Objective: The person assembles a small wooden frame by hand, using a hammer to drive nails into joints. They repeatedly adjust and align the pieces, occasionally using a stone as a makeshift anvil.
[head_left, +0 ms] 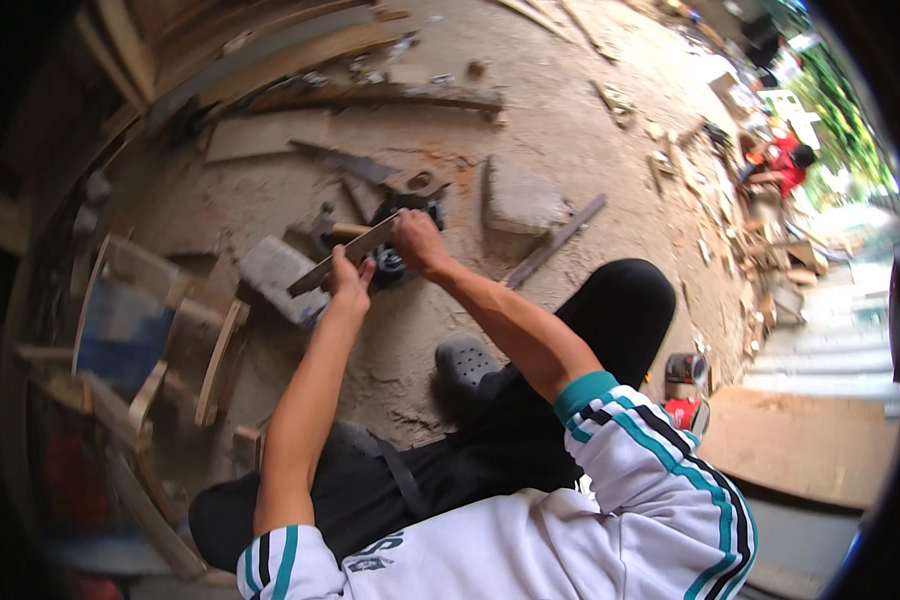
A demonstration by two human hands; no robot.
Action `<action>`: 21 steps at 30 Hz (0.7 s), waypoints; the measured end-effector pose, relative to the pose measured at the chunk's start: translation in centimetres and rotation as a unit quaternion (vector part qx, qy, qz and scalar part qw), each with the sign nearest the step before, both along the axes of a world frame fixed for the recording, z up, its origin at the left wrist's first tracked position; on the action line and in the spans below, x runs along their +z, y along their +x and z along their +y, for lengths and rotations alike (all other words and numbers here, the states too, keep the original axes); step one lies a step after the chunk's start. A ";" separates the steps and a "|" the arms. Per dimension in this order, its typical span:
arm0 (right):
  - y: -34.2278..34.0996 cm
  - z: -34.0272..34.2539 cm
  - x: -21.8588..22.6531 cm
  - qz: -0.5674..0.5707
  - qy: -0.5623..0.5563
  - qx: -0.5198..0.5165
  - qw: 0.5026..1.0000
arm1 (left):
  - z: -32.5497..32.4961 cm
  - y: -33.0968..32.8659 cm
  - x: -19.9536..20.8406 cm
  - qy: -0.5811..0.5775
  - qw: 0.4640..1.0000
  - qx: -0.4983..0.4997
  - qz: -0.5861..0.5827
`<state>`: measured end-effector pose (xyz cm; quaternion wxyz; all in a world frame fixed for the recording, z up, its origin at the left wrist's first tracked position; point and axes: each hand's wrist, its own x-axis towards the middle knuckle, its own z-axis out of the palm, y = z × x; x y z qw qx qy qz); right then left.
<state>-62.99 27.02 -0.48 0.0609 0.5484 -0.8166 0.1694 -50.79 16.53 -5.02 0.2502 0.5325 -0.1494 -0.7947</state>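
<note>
Thin wooden strip (pixel 372 239) sits right in the fingers, raised above the dirt floor (pixel 380 375), tilted: lower-left end pokes out past the left hand, upper-right end at the right hand. Left-hand fingers (pixel 345 264) pinch it, thumb against fingers; right-hand fingers (pixel 404 229) pinch it near the upper end. Strip is flat, narrow, straight-edged, light brown.

Just beyond and under the fingers: dark rounded object (pixel 389 266), looks hard and glossy, kind unclear, partly hidden. Left of the right-hand fingers, hammer (pixel 347 229) with pale wood handle, dark head. Beyond the fingers, handsaw (pixel 355 162): flat grey blade, wooden handle with a hole.

Left of the left-hand fingers, near, pale block (pixel 282 278), rough, squarish. Right of the right-hand fingers, bigger rough grey block (pixel 522 197), chunky; next to it a slim greyish bar (pixel 558 240), straight, lying slanted. Farther beyond the fingers, long timber (pixel 390 95) and a flat board (pixel 267 136). Well left, wooden frame (pixel 110 400), slats blurry. Toward the body from the fingers, grey clog (pixel 464 362), smooth, round-holed.
</note>
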 end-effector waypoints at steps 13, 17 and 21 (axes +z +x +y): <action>7.6 -4.1 -3.3 -0.269 0.051 -0.077 0.959 | 2.8 9.9 5.6 -0.717 0.482 -0.328 -0.381; 7.7 -4.9 -3.4 -0.263 0.049 -0.055 0.962 | -0.5 13.4 4.0 -0.710 0.413 -0.313 -0.477; 6.1 -5.0 -4.0 -0.268 0.037 0.026 0.962 | -3.6 16.5 1.4 -0.657 0.410 -0.409 -0.482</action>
